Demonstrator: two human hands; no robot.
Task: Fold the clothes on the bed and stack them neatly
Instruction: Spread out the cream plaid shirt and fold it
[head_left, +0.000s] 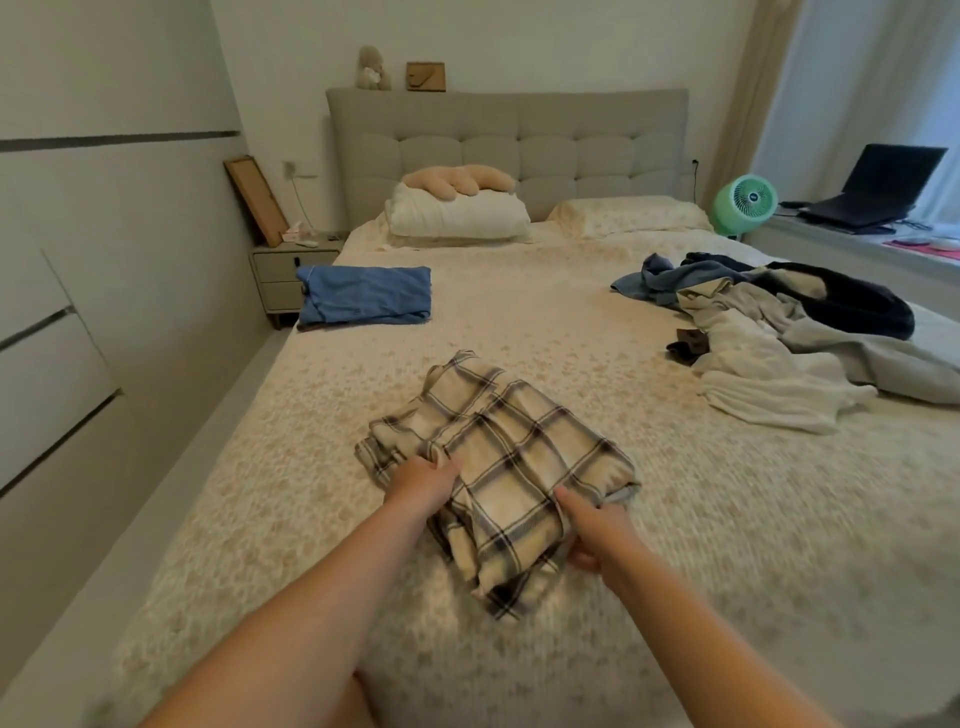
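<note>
A cream plaid garment (511, 457) with dark checks lies partly folded in the middle of the bed (675, 519). My left hand (423, 480) grips its left edge, fingers tucked into the cloth. My right hand (597, 530) holds the near right fold, thumb under and fingers on top. A folded blue garment (366, 295) lies flat at the far left of the bed. At the right sits an unfolded heap: a white garment (763, 374), a grey one (872, 358), a dark navy one (852, 299) and a blue one (670, 280).
Two pillows (460, 215) lie against the padded headboard (509, 140). A nightstand (291, 275) stands left of the bed, with a wall close on that side. A green fan (745, 203) and a laptop (878, 187) sit on the ledge at right.
</note>
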